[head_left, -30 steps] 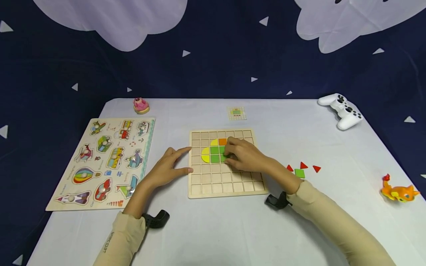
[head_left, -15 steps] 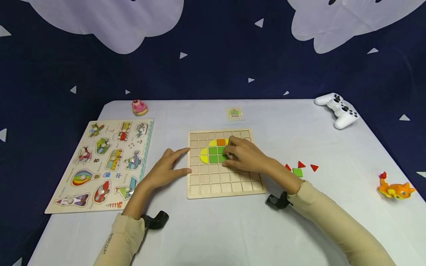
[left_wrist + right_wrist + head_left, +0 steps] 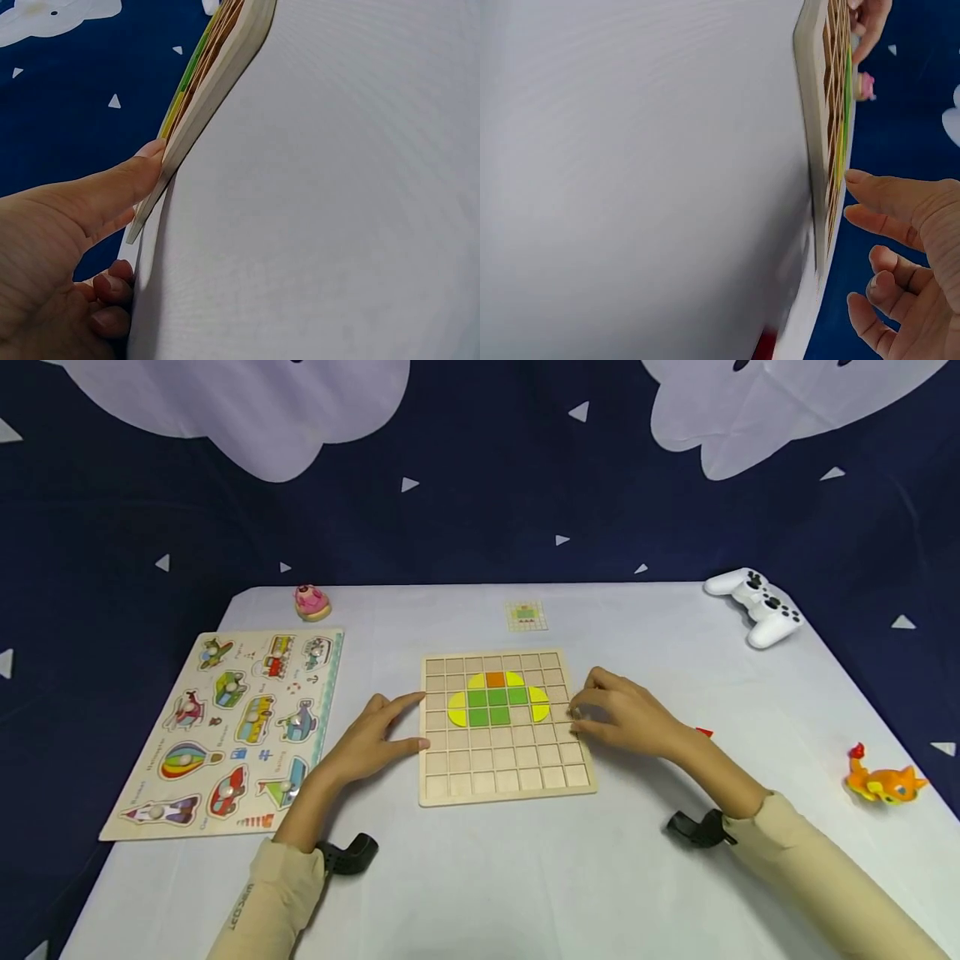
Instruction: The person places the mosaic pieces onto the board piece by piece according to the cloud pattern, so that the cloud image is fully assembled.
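Note:
A wooden grid board (image 3: 502, 772) lies mid-table; in its upper rows sit yellow, green and orange tiles (image 3: 497, 699). My left hand (image 3: 378, 737) rests at the board's left edge, straight index finger and thumb touching the rim. The left wrist view shows that hand (image 3: 67, 225) with its index finger against the board's side (image 3: 217, 82). My right hand (image 3: 626, 718) hovers at the board's right edge with loosely bent fingers and holds nothing. In the right wrist view, the right hand (image 3: 907, 240) is just beside the board (image 3: 821, 112).
A vehicle peg puzzle (image 3: 232, 727) lies at the left. A pink toy (image 3: 311, 602) and a small pattern card (image 3: 525, 615) sit at the back. A white game controller (image 3: 757, 597) and orange toy (image 3: 881, 779) are on the right. A red triangle (image 3: 703, 732) peeks out behind my right hand.
My right hand has drawn back from the tiles to the board's right edge, uncovering the whole coloured shape and hiding most loose pieces. The left hand has stayed put.

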`<state>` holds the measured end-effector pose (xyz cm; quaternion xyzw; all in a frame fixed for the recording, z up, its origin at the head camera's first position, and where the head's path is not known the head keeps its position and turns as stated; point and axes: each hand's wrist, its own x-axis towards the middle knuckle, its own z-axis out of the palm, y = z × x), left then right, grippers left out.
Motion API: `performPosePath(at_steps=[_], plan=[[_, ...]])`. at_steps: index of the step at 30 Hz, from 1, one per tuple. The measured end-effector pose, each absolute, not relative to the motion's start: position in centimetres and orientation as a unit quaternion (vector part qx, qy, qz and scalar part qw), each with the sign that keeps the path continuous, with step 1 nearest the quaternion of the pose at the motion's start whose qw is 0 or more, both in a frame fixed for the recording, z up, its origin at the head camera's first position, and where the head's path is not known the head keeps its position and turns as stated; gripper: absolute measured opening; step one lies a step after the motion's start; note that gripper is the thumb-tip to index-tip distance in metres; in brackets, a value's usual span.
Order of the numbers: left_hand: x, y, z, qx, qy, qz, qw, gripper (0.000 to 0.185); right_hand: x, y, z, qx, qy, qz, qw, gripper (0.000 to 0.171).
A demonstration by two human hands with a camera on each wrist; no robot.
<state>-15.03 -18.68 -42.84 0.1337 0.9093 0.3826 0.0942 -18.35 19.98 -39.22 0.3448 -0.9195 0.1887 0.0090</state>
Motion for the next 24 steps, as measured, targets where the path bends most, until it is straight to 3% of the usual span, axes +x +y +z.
performPosePath(at_steps=[10, 24], plan=[[-15.1, -18.7, -42.8, 0.137, 0.908, 0.385, 0.096, 0.075, -16.0, 25.9, -39.4, 0.304, -0.935, 0.171, 0.057, 0.024], [-15.0, -18.6, -42.7, 0.131, 0.907, 0.387, 0.099, 0.075, -14.1, 30.5, -40.1, 0.288, -0.943, 0.149, 0.079, 0.026]])
